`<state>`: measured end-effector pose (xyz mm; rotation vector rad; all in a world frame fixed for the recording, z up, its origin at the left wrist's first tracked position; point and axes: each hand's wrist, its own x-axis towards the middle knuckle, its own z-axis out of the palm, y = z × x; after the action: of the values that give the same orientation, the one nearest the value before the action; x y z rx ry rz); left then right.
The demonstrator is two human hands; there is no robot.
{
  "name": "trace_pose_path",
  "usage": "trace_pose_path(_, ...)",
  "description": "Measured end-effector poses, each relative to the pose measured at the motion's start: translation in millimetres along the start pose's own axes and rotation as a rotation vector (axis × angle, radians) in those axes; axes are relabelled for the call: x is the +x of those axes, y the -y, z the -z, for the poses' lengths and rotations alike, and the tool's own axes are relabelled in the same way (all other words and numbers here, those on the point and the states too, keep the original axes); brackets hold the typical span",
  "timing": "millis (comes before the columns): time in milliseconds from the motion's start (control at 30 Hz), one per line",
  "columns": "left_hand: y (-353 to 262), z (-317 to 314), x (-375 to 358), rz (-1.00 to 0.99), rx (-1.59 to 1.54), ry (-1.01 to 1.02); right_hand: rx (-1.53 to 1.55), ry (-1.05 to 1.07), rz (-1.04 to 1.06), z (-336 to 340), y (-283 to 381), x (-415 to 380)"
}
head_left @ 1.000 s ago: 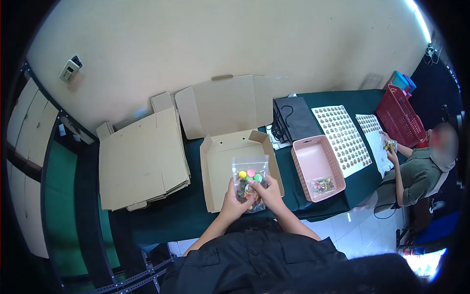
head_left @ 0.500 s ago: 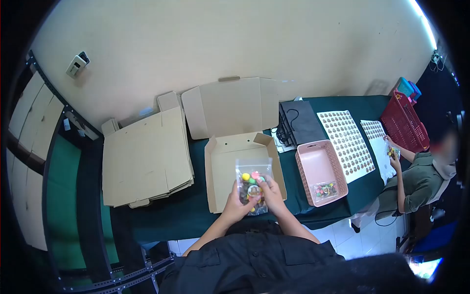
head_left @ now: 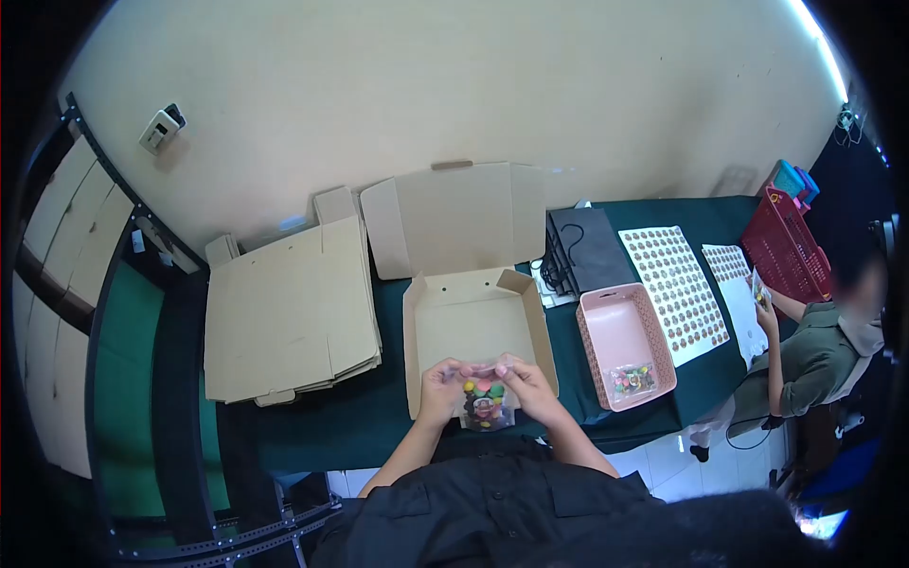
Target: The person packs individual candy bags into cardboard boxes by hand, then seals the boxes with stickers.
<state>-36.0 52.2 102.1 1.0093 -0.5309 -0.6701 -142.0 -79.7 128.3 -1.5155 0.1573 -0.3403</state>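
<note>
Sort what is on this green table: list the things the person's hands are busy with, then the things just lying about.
In hand:
- clear plastic bag of coloured sweets, pinched at its top by the left hand and right hand
- open brown cardboard box just behind it

Lying about:
- stack of flat cardboard blanks
- pink plastic basket with another sweet bag
- black paper bag
- sticker sheets
- red basket

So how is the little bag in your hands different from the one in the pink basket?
The held bag is pinched at its top edge between the left hand and the right hand, above the open cardboard box. The basket bag lies flat and untouched in the near end of the pink basket. Both are small clear bags of colourful pieces.
</note>
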Motion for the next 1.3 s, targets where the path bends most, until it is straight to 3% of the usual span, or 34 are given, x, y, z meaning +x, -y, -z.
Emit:
trace_pose_path(67,5.5,10.3,2.3,0.045,-0.006,0.073,-0.041,-0.004,-0.024,5.5,-5.8,-2.0)
trace_pose_path(133,-4.3,2.3,6.8,-0.010,0.111,-0.106,0.018,-0.225,-0.045,4.1,5.3,-2.6)
trace_pose_path(200,-15.5,-0.9,8.7,-0.079,0.212,-0.079,-0.114,-0.309,0.062,-2.6,12.6,-3.2)
trace_pose_path(300,-11.9,-9.4,3.2,-0.264,0.465,0.158,-0.563,-0.266,0.297,-15.4,16.0,-5.5)
trace_pose_path(333,-6.5,-16.1,-2.3,-0.265,0.461,0.159,-0.568,-0.267,0.297,-19.7,15.3,-5.9)
trace_pose_path(400,3.1,-28.8,-10.8,-0.179,0.313,0.176,-0.430,-0.290,0.268,-25.7,12.1,-7.9)
trace_pose_path(467,8.2,-31.7,-11.3,-0.189,0.367,0.106,-0.370,-0.285,0.229,-20.4,7.3,-5.8)
trace_pose_path(533,3.3,-35.1,-15.5,0.131,0.253,0.023,-0.475,-0.571,0.062,-18.7,12.0,-5.5)
trace_pose_path(567,3.9,-34.4,-17.1,0.134,0.251,0.024,-0.432,-0.626,0.104,-10.1,-1.7,-2.4)
trace_pose_path(600,4.4,-33.4,-17.2,0.122,0.217,0.004,-0.433,-0.627,0.105,-3.1,-7.1,-4.1)
trace_pose_path(667,4.9,-32.1,-15.0,0.093,0.151,-0.030,-0.053,-0.229,-0.027,6.7,-13.5,-8.9)
trace_pose_path(733,7.5,-30.7,-17.1,0.089,0.124,-0.034,-0.063,-0.243,-0.006,5.8,-8.1,-8.8)
trace_pose_path(833,7.6,-20.3,-15.4,0.155,0.071,-0.066,-0.001,-0.093,-0.104,14.0,3.7,-4.5)
trace_pose_path(933,-2.5,-20.6,-11.8,0.134,0.026,0.036,-0.009,-0.109,-0.159,13.0,18.4,-6.4)
trace_pose_path(1000,-10.4,-23.8,-4.9,0.001,0.341,0.056,0.089,-0.186,-0.168,17.5,9.5,-6.7)
trace_pose_path(1133,-5.6,-13.6,6.8,-0.037,0.162,-0.050,0.278,-0.416,-0.171,28.4,1.9,-1.5)
trace_pose_path(1233,3.2,-10.2,5.7,0.070,0.329,0.176,0.101,-0.338,-0.132,19.2,-16.2,-0.6)
trace_pose_path(1300,9.2,-23.8,1.6,0.085,0.293,0.183,0.070,-0.301,-0.086,5.7,-20.8,0.1)
